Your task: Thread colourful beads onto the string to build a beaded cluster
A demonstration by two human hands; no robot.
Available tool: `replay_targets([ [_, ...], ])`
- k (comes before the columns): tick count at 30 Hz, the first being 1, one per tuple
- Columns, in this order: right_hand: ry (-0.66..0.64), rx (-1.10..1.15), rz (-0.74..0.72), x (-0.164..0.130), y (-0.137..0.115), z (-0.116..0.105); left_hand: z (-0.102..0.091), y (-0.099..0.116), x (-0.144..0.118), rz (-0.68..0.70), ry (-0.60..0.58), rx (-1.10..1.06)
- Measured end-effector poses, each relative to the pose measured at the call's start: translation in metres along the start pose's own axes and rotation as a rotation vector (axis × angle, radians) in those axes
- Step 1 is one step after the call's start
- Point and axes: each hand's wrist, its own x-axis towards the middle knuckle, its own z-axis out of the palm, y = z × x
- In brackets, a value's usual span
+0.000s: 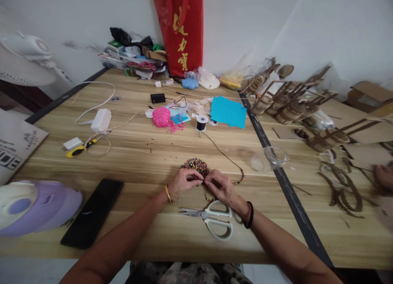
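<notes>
Two hands, left hand and right hand, pinched together on thin black cord, round multicoloured beads heaped behind

Black phone lower left, pink yarn, blue paper, red bag

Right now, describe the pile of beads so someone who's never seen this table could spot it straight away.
On the wooden table, look just beyond the two hands, left and right, that meet near the front edge. The pile of beads sits right behind the fingertips, a small mound of mixed colours, unlike the solid pink yarn ball farther back.
</notes>
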Motion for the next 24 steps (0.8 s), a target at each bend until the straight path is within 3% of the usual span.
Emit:
replay_targets([
  [24, 0.024, 0.01, 0.005, -0.0003, 0.0001, 0.0009, -0.0008, -0.0048, 0.0, 0.022, -0.014, 0.023],
])
